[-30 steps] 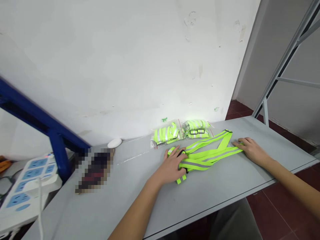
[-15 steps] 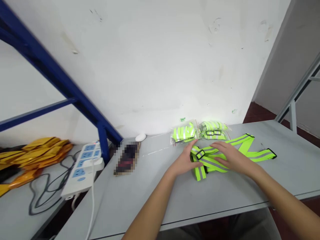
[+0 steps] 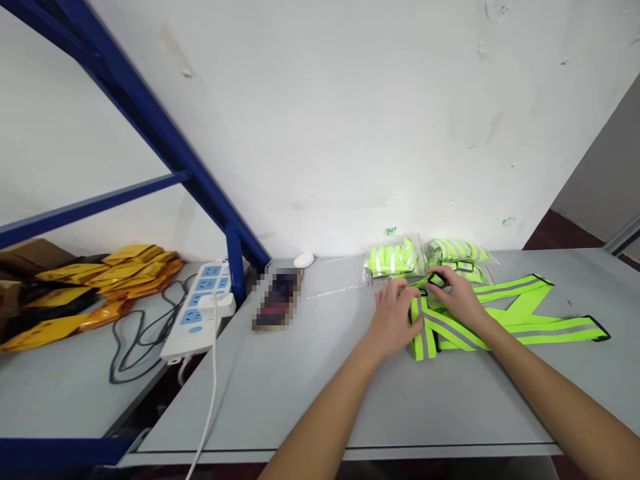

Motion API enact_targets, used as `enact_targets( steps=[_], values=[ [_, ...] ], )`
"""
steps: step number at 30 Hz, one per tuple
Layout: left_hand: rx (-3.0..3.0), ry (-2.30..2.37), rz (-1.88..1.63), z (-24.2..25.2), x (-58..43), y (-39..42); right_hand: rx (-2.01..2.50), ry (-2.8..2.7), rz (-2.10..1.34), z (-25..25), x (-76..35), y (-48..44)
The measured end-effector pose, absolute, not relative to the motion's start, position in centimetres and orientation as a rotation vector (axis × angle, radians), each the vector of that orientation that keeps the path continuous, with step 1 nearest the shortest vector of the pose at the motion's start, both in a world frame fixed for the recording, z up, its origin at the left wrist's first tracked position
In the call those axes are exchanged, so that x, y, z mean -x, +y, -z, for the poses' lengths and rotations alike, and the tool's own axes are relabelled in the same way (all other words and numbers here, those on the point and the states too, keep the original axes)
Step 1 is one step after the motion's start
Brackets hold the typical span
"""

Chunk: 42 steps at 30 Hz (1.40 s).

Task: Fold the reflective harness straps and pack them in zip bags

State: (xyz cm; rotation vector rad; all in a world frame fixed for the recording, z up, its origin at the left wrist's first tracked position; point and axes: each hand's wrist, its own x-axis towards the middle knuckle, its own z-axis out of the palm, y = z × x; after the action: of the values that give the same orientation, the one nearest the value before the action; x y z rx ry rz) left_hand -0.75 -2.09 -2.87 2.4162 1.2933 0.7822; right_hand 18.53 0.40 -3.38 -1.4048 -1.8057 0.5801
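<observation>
Hi-vis reflective straps point(image 3: 520, 316) at 4 o'clock on grey table point(image 3: 280, 380); right hand point(image 3: 459, 300) pinching black buckle point(image 3: 437, 279), left hand point(image 3: 394, 317) curled, grip unclear. Crossed slack could twist if buckle pulled; forward slip could nudge bagged straps point(image 3: 457, 251) at 12 o'clock

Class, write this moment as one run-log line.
Left hand: at left end of yellow-green straps | Right hand: pinching black buckle | Straps: spread across grey table | Behind: clear bags near wall
</observation>
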Motion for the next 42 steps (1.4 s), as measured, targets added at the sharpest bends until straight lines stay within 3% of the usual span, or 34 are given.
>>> enact_targets(
  steps=[6, 18, 25, 42],
  values=[
    [-2.672, 1.068, -0.523, 2.9, -0.5, -2.8, 1.46, -1.625, -0.622, 4.4, -18.0, 1.2],
    [-2.586, 1.335, -0.518, 3.2, -0.9, -2.7, 1.361, -1.576, -0.655, 4.3, -18.3, 0.9],
    [-2.419, 1.453, -0.409, 3.2, -1.8, -2.7, 1.353, -1.606, -0.488, 3.1, -18.4, 0.3],
    [-2.05, 1.513, -0.632, 3.7, 0.2, 0.0, 0.902, -2.293, -0.032, 1.5, -17.4, -5.1]
  ],
)
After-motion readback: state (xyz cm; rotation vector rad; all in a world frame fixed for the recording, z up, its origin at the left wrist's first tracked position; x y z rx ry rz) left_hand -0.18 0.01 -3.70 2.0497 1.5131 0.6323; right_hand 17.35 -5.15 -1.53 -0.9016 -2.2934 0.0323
